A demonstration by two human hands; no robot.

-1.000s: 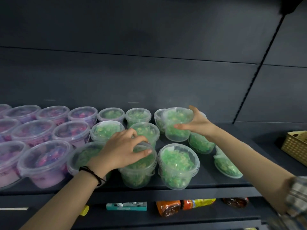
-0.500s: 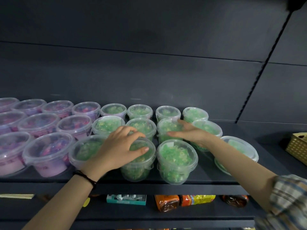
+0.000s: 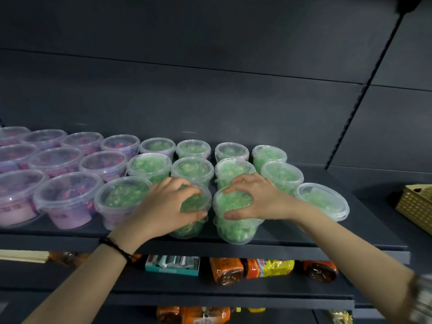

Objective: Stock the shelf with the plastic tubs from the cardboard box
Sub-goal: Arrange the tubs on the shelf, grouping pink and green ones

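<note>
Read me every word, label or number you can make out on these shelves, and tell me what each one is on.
Nothing is legible.
Pink tubs: dark label print, too blurred.
Green tubs: no print shows.
Yellow packet: red and blue marks, too blurred.
Orange packets: print too small.
Teal box: unreadable.

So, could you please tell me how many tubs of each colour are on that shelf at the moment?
Green tubs: 12 (one is gripped by the left hand, one by the right hand)
Purple tubs: 9 in view, the leftmost ones cut off by the frame edge
Total: 21
</note>
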